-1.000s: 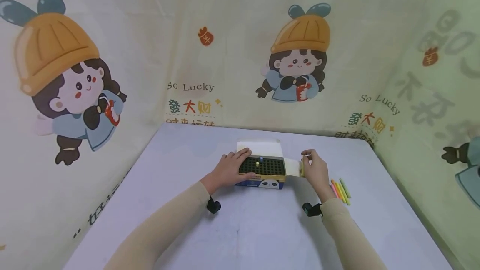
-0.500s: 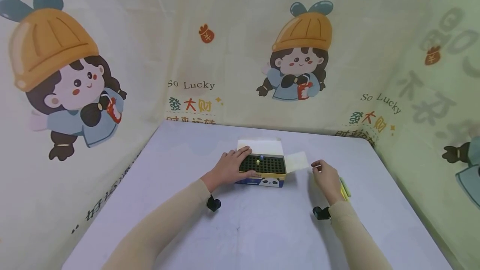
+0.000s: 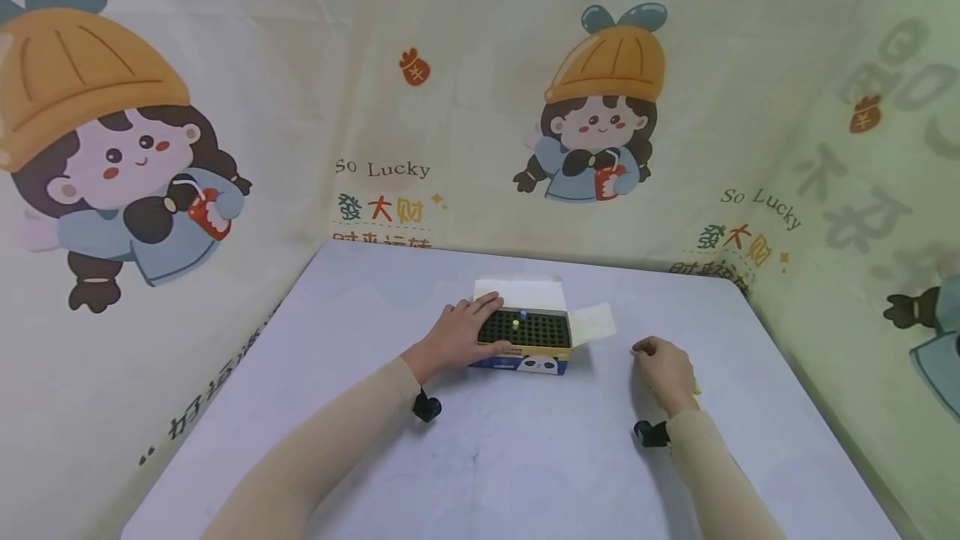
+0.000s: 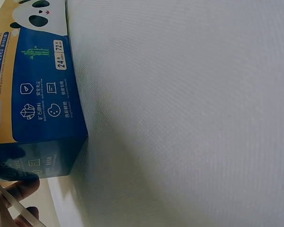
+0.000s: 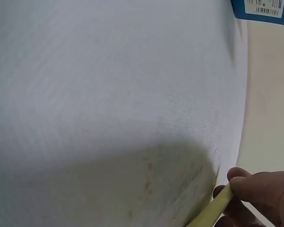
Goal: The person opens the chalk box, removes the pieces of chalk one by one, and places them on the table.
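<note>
A blue and yellow chalk box [image 3: 540, 364] with a panda print stands mid-table, its black perforated insert facing up. One yellow chalk tip [image 3: 515, 325] and one blue chalk tip [image 3: 522, 314] show in the holes. My left hand [image 3: 459, 335] holds the box's left end, thumb at the front edge and fingers across the top. To the right of the box, low over the table, is my right hand [image 3: 666, 371]. Between its thumb and fingers it pinches a yellow chalk stick [image 5: 212, 210], seen in the right wrist view.
The box's white lid [image 3: 519, 294] is folded back, and a white side flap [image 3: 592, 324] sticks out to the right. Just behind my right wrist, the end of a yellow-green chalk [image 3: 697, 388] peeks out on the table. A printed cloth [image 3: 480, 107] hangs behind.
My right hand has moved right and toward me, away from the side flap, which now sticks out freely. It covers most of the loose chalks. My left hand stays on the box.
</note>
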`<state>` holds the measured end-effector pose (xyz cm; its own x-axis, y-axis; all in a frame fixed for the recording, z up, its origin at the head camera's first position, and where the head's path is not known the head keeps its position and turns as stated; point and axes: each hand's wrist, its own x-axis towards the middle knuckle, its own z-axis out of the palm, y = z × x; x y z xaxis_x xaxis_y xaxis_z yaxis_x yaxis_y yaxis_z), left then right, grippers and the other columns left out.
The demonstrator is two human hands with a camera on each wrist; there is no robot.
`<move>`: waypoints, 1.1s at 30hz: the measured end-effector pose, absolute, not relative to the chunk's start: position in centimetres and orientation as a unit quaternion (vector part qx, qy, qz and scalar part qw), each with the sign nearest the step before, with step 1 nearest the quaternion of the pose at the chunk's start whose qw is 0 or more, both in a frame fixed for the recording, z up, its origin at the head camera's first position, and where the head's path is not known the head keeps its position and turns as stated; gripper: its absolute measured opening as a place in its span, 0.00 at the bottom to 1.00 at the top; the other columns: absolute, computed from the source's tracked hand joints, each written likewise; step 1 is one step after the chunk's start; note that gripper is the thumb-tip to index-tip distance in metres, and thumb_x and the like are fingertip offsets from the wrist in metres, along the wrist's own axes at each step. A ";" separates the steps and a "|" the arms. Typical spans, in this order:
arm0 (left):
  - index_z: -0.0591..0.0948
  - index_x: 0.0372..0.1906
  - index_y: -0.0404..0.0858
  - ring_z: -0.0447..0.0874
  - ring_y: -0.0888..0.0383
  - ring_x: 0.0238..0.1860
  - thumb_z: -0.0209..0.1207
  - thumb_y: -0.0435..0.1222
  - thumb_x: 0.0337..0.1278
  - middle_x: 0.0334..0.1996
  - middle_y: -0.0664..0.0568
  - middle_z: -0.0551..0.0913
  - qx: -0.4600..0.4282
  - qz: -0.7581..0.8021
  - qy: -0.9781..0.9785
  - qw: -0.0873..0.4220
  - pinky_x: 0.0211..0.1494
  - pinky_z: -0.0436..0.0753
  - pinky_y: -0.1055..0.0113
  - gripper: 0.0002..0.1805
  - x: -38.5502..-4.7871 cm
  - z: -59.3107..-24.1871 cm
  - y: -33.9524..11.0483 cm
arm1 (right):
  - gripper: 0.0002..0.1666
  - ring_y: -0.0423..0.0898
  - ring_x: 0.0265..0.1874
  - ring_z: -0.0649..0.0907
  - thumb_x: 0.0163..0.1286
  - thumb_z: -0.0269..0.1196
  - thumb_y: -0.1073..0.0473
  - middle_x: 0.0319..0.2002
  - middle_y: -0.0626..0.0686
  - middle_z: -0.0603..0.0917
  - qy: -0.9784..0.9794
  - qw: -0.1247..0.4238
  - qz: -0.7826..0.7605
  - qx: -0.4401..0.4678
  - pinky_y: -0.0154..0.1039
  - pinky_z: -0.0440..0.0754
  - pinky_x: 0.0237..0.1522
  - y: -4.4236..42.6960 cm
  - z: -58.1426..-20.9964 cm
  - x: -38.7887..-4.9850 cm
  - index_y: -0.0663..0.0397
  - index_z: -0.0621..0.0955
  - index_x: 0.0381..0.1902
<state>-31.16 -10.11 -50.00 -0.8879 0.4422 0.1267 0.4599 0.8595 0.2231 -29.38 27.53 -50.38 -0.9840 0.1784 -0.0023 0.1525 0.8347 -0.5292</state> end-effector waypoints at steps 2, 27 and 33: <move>0.55 0.84 0.50 0.69 0.42 0.72 0.47 0.75 0.64 0.84 0.56 0.54 -0.233 -0.124 -0.964 0.034 0.68 0.71 0.41 0.53 -31.2 -50.0 -10.1 | 0.19 0.62 0.44 0.83 0.72 0.53 0.61 0.52 0.68 0.85 -0.955 0.017 0.280 -0.093 0.52 0.79 0.40 27.6 -50.4 -29.4 0.62 0.86 0.50; 0.55 0.84 0.50 0.69 0.41 0.73 0.48 0.74 0.64 0.84 0.55 0.53 -0.233 -0.130 -0.963 0.034 0.69 0.70 0.39 0.52 -31.2 -50.2 -10.0 | 0.16 0.64 0.50 0.80 0.66 0.57 0.70 0.52 0.70 0.84 -0.940 -0.035 0.327 -0.094 0.57 0.78 0.51 28.1 -50.0 -29.3 0.69 0.84 0.49; 0.55 0.84 0.50 0.69 0.42 0.72 0.48 0.74 0.64 0.84 0.55 0.54 -0.228 -0.129 -0.965 0.033 0.69 0.70 0.40 0.52 -31.2 -50.3 -10.0 | 0.16 0.65 0.50 0.80 0.65 0.58 0.70 0.51 0.70 0.84 -0.939 -0.032 0.332 -0.080 0.58 0.78 0.52 28.1 -50.0 -29.2 0.70 0.83 0.49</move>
